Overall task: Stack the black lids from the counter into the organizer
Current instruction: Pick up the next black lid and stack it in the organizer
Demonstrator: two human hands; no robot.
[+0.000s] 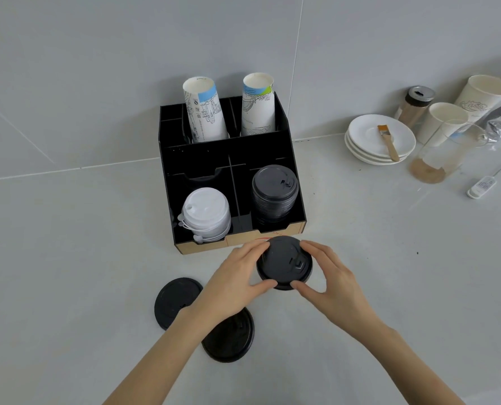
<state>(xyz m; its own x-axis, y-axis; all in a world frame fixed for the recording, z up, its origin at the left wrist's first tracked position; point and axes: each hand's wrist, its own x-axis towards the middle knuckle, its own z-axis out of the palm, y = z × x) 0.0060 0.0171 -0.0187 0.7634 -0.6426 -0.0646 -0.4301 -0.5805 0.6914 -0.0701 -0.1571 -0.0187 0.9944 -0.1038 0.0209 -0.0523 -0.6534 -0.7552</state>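
Left grip: clamped on held lid, left rim.
Right grip: clamped on same lid, right rim.
Held lid: between both grips, just before organizer.
Lid stack: beyond grips, organizer's front-right compartment.
Loose lids: on bench, beneath left forearm.

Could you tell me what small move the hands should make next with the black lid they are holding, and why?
Probably lift the black lid up and forward onto the black lid stack in the organizer's front right compartment. Left hand and right hand already pinch its rim just before the organizer.
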